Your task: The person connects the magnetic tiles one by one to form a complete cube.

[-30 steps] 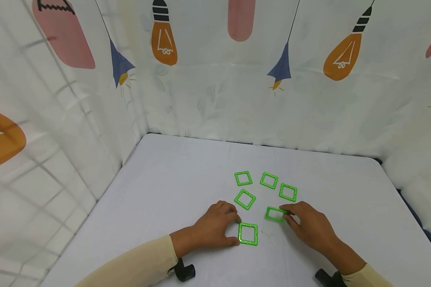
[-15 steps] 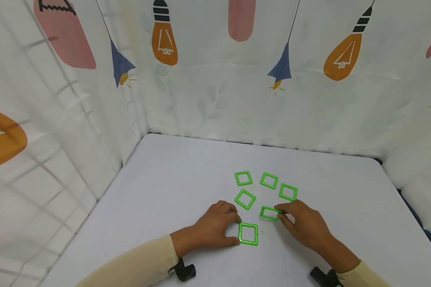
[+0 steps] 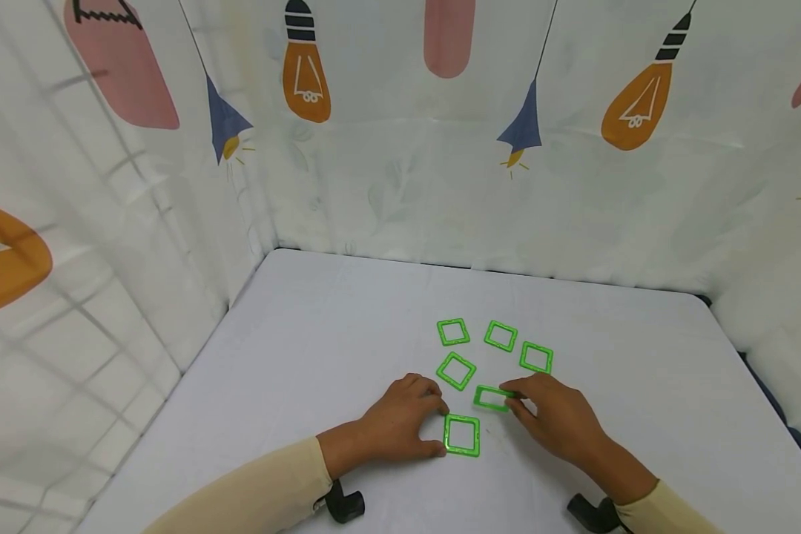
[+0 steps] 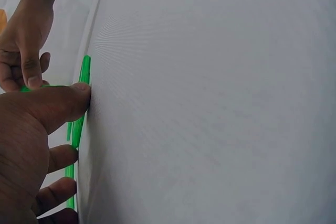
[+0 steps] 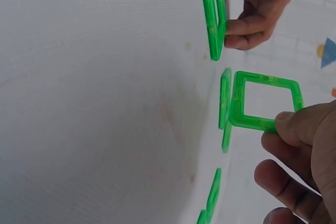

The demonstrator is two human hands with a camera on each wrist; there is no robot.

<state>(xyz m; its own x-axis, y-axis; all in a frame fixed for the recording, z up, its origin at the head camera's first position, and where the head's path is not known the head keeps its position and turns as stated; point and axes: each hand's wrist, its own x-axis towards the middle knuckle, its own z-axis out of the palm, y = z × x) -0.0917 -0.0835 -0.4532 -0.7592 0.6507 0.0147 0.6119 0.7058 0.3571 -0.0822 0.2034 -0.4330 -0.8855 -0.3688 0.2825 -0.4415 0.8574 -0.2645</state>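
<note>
The person's right hand point(image 3: 561, 415) pinches a green, square, hollow plastic frame point(image 5: 238, 100) between thumb and forefinger, remaining fingers loosely bent. This frame extends left of the fingertips, tilted relative to the white table point(image 3: 347, 319). The left hand point(image 3: 403, 419), partly spread, grips a matching green plastic frame point(image 3: 477, 436) at its right, thumb and forefinger at adjacent corners. Four similar green frames point(image 3: 498, 346) lie beyond both hands.
</note>
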